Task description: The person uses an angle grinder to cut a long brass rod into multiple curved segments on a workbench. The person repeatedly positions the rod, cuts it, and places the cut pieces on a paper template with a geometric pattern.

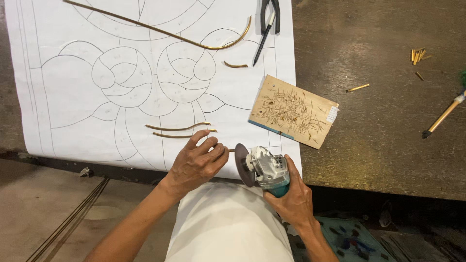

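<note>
At table's near edge, around 6 o'clock: left hand (196, 164) curled, fingertips pinched on a short brass strip (231, 150), only its tip showing toward 3 o'clock, just beside the dark disc of a grinder (264, 169); whether strip and disc touch, cannot tell. Right hand (292, 199) wrapped tight round the grinder's teal and grey body, disc facing 9 o'clock, set over the lower edge of a white paper pattern (73, 116). Pattern spread across the left half of a dark, worn table (378, 145), drawn with thin curved lines like petals and leaves. Just at 12 o'clock from the left hand, two bent brass strips (179, 132) lying side by side on the paper. Farther up, toward 12 o'clock, a long curved brass strip (165, 33) following a drawn arc, with a small curved piece (236, 65) near its hooked end. Black-handled pliers (270, 14) and a dark pen (262, 46) at the paper's top right. At 1 o'clock from the grinder, a scored wooden board (293, 111), half on the paper, half on the table. Far off at 2 o'clock, brass offcuts (418, 55) scattered on bare table, and a brass-handled tool (442, 118) at the right edge. White cloth (228, 223) over the lap at the bottom centre.
</note>
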